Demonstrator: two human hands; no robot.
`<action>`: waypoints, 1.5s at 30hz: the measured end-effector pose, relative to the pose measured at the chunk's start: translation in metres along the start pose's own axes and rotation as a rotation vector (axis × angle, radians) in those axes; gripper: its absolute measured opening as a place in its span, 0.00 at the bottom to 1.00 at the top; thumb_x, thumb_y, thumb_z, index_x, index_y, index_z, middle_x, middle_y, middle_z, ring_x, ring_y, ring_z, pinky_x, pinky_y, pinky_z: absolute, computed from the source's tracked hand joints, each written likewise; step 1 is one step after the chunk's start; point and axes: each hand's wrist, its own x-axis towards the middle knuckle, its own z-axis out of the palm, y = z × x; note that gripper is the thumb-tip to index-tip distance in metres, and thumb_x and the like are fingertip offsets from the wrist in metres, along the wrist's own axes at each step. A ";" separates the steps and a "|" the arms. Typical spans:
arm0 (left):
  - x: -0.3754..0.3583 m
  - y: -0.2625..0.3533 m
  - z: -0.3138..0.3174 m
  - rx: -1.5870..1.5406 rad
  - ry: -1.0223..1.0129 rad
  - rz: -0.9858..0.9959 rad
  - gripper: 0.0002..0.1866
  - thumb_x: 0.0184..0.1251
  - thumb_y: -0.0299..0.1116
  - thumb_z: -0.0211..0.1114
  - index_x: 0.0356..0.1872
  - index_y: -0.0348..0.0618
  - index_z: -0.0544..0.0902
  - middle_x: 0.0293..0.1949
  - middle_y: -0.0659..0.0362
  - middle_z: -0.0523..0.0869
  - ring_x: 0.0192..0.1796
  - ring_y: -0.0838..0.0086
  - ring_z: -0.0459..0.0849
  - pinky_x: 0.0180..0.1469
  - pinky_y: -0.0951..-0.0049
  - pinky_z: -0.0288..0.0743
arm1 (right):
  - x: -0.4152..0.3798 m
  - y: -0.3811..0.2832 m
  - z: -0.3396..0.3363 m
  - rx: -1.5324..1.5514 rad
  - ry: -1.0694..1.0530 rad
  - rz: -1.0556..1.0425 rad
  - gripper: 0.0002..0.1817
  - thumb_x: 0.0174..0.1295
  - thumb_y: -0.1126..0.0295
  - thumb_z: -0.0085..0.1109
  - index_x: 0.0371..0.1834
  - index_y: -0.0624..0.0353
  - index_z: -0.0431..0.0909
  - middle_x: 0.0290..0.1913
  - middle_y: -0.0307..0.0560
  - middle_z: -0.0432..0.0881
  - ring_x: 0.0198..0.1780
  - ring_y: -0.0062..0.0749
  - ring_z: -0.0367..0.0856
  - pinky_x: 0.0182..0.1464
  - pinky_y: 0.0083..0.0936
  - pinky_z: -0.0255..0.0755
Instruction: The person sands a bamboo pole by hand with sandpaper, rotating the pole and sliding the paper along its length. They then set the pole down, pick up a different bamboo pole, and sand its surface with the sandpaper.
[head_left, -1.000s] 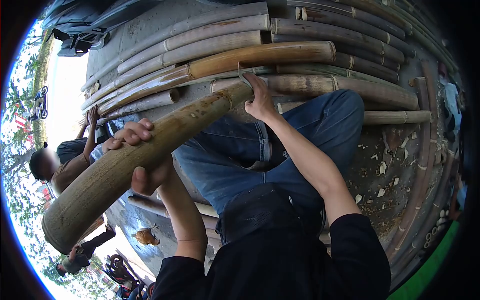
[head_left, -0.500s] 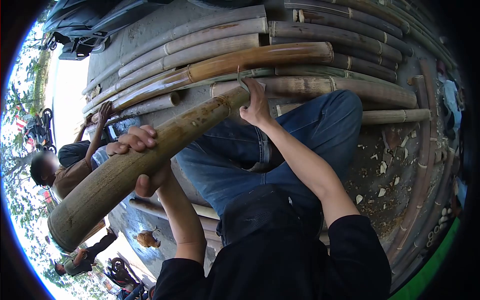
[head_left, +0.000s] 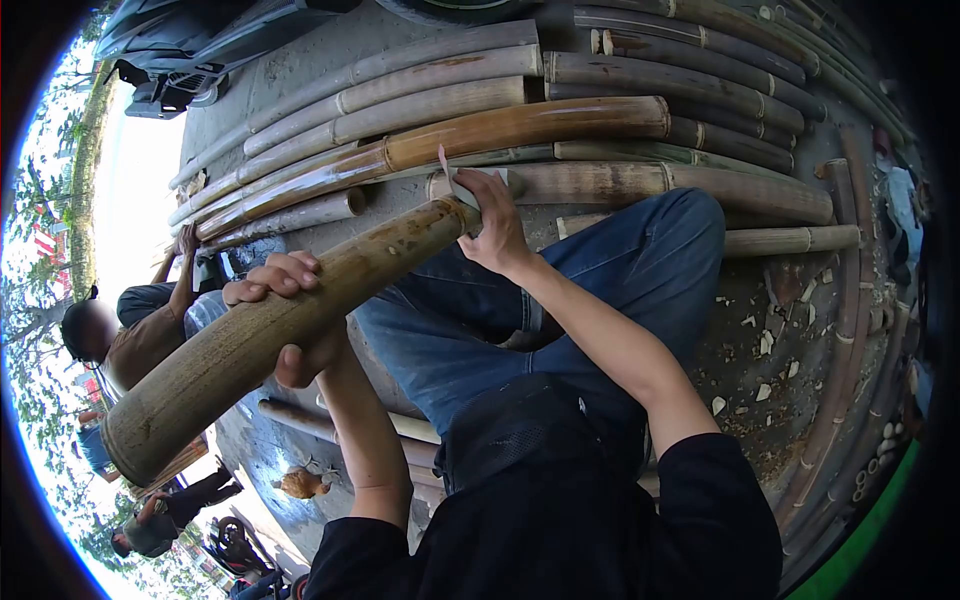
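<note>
A thick bamboo tube (head_left: pixel 220 370) slants across in front of me, its wide end low at the left and its narrower end up by my right hand. My left hand (head_left: pixel 282 277) is wrapped round its middle, fingers over the top and thumb below. At the upper end, beside the node ring, my right hand (head_left: pixel 493 222) is closed on a thin, pale sheet (head_left: pixel 452 186) that looks like sandpaper. This sheet curls up past the fingers and bears on the bamboo. The palm side of the right hand is hidden.
Several long bamboo poles (head_left: pixel 440 65) lie on the ground ahead, one glossy brown pole (head_left: pixel 530 122) among them. A person (head_left: pixel 150 335) sits at the left with hands on a pole. Wood chips (head_left: pixel 765 388) litter the right side. A chicken (head_left: pixel 300 483) stands lower left.
My right hand has slid left and slightly down along the bamboo with the sheet. My left hand keeps its hold. The chicken and the person at the left have shifted slightly.
</note>
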 end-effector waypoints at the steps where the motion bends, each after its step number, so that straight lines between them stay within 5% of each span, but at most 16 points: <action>1: 0.000 0.000 0.000 -0.003 0.010 -0.003 0.34 0.50 0.49 0.71 0.57 0.44 0.71 0.42 0.52 0.79 0.44 0.61 0.80 0.54 0.55 0.74 | -0.002 0.015 -0.003 -0.041 -0.029 0.078 0.41 0.47 0.76 0.77 0.69 0.58 0.71 0.67 0.57 0.77 0.73 0.57 0.73 0.78 0.53 0.65; 8: 0.004 -0.005 0.033 -0.078 0.006 -0.036 0.39 0.52 0.49 0.69 0.64 0.38 0.70 0.47 0.48 0.80 0.50 0.56 0.82 0.60 0.49 0.75 | -0.020 0.068 -0.005 -0.159 -0.061 0.206 0.43 0.46 0.70 0.84 0.70 0.57 0.74 0.71 0.56 0.77 0.74 0.54 0.73 0.75 0.46 0.70; 10: 0.005 0.002 0.067 0.119 0.550 -0.083 0.38 0.57 0.44 0.69 0.67 0.33 0.69 0.53 0.46 0.80 0.56 0.55 0.83 0.63 0.48 0.77 | -0.025 0.068 0.000 -0.189 -0.011 0.198 0.43 0.46 0.69 0.85 0.69 0.56 0.75 0.71 0.56 0.78 0.73 0.54 0.74 0.74 0.46 0.71; 14: 0.007 0.011 0.081 0.319 0.896 -0.166 0.30 0.65 0.36 0.65 0.66 0.34 0.70 0.55 0.48 0.80 0.59 0.62 0.83 0.63 0.58 0.80 | -0.031 0.065 0.005 -0.181 0.088 0.198 0.40 0.44 0.70 0.84 0.66 0.57 0.78 0.68 0.56 0.81 0.70 0.54 0.78 0.72 0.45 0.74; 18: 0.009 0.006 0.065 0.224 0.814 -0.220 0.30 0.65 0.37 0.65 0.67 0.36 0.70 0.52 0.49 0.81 0.57 0.61 0.84 0.63 0.58 0.80 | -0.028 0.062 0.001 -0.170 0.081 0.187 0.39 0.45 0.74 0.81 0.66 0.58 0.77 0.66 0.56 0.82 0.68 0.54 0.79 0.70 0.45 0.74; 26: 0.009 -0.006 0.067 0.101 0.285 -0.009 0.32 0.64 0.41 0.61 0.68 0.38 0.70 0.50 0.48 0.84 0.52 0.57 0.84 0.63 0.49 0.76 | -0.016 0.048 -0.002 -0.142 0.195 0.232 0.42 0.44 0.78 0.78 0.68 0.61 0.73 0.65 0.59 0.80 0.67 0.61 0.78 0.70 0.49 0.73; 33: 0.012 -0.010 0.069 0.078 0.292 -0.011 0.31 0.65 0.42 0.60 0.67 0.38 0.71 0.50 0.47 0.84 0.52 0.57 0.84 0.63 0.51 0.77 | 0.003 -0.050 -0.008 0.057 0.257 -0.107 0.40 0.49 0.73 0.73 0.71 0.63 0.71 0.66 0.62 0.78 0.70 0.61 0.76 0.74 0.54 0.68; 37: 0.011 -0.008 0.070 0.108 0.302 -0.015 0.31 0.64 0.42 0.60 0.66 0.38 0.71 0.50 0.47 0.84 0.52 0.57 0.84 0.63 0.51 0.77 | -0.007 -0.013 0.002 -0.038 0.280 -0.142 0.43 0.50 0.71 0.73 0.73 0.66 0.68 0.65 0.65 0.77 0.66 0.66 0.76 0.72 0.54 0.68; 41: 0.012 -0.009 0.066 0.117 0.279 -0.009 0.31 0.63 0.42 0.60 0.65 0.38 0.70 0.49 0.47 0.84 0.52 0.56 0.84 0.63 0.50 0.77 | -0.013 0.042 -0.009 -0.086 0.147 0.228 0.40 0.44 0.76 0.71 0.67 0.62 0.72 0.62 0.62 0.79 0.63 0.64 0.77 0.67 0.51 0.72; 45: 0.013 -0.010 0.066 0.060 0.271 -0.006 0.34 0.60 0.38 0.64 0.67 0.35 0.67 0.50 0.44 0.83 0.52 0.54 0.87 0.64 0.50 0.77 | -0.015 0.042 -0.009 -0.135 0.139 0.267 0.40 0.43 0.75 0.72 0.67 0.62 0.72 0.62 0.61 0.80 0.64 0.63 0.77 0.68 0.51 0.72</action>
